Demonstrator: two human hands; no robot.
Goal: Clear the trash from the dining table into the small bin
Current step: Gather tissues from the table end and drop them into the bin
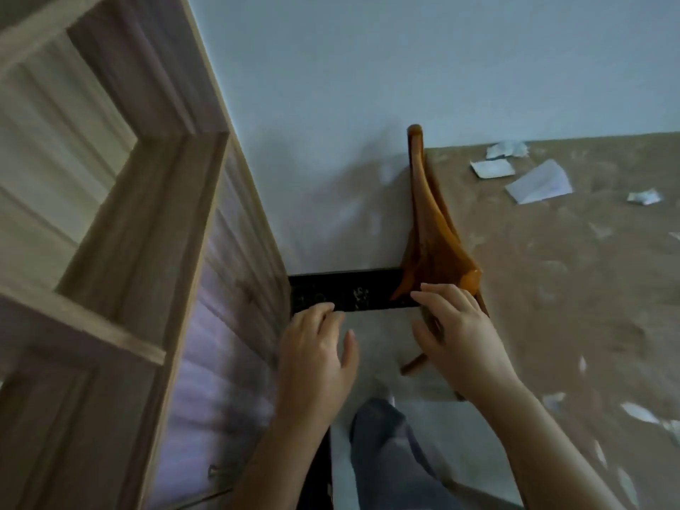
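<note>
Head view, motion-blurred. Brown-covered worktop is on our right, with its far edge against the wall. All the trash we see is on the worktop. A folded white paper lies near the far edge. A flat slip and a crumpled scrap lie just beside it, toward the far-left corner. A small wad is to its right. More white scraps lie nearer our side, well apart from that cluster.

Left grip: fingers apart and relaxed, holding nothing, in front of the black skirting board.

Right grip: fingers spread, thumb apart, nothing clamped that we can see. It sits in front of the wooden chair at the worktop's left edge; we can't tell if they touch.

Pale wood cabinet is on our left, grey trouser leg below.
</note>
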